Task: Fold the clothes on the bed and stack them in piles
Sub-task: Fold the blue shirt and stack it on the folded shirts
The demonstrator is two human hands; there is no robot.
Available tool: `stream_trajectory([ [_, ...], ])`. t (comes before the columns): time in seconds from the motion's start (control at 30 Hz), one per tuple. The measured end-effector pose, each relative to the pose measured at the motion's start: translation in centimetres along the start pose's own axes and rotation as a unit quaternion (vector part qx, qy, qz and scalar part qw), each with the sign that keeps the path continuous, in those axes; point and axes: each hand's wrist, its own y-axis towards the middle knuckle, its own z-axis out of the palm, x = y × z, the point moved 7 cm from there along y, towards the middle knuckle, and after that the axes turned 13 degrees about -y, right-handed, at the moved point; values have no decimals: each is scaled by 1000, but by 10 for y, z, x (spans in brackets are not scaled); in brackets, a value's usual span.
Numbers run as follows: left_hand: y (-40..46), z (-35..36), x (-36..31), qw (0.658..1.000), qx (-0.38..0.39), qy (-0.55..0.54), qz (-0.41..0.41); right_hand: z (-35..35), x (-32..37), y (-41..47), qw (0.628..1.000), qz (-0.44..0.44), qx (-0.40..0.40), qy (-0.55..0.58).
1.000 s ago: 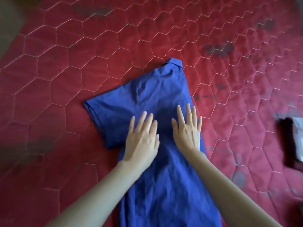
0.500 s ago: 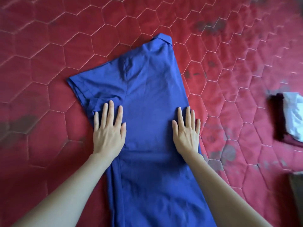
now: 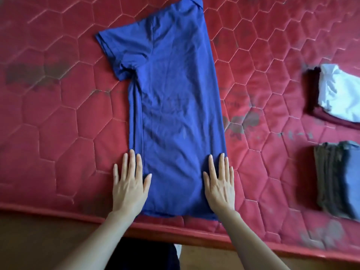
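I've slid both palms down from the chest to the hem, so the body is smoothed and ready for its next fold. My left hand [image 3: 130, 187] lies flat, fingers straight, on the hem's left edge, half on the red quilted bed [image 3: 58, 117]. The half-folded blue cotton polo shirt [image 3: 175, 106] runs lengthwise away from me, collar far, sleeve sticking out left. My right hand [image 3: 220, 187] presses flat on the right edge.

Left grip [image 3: 130, 185] and right grip [image 3: 219, 185] apparently flat, fingers straight.
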Motion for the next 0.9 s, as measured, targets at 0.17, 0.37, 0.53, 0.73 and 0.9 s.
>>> stream_trajectory([
  [0.17, -39, -6, -16, 993, -54, -73, -73, 1, -18, -43, 996, 52, -27, 61],
  [0.37, -44, -12, -6, 946, -89, -153, -271, 0, -34, -53, 978, 153, -21, 139],
  [0.53, -41, -14, 6, 901, -93, -266, -329, -7, -34, -51, 969, 184, 14, 165],
  [0.73, -19, -38, -7, 777, -31, -556, -293, -84, -35, -41, 935, 130, -70, 323],
  [0.9, -46, -37, 13, 729, -37, -623, -281, -81, -60, -62, 882, 174, -119, 422],
])
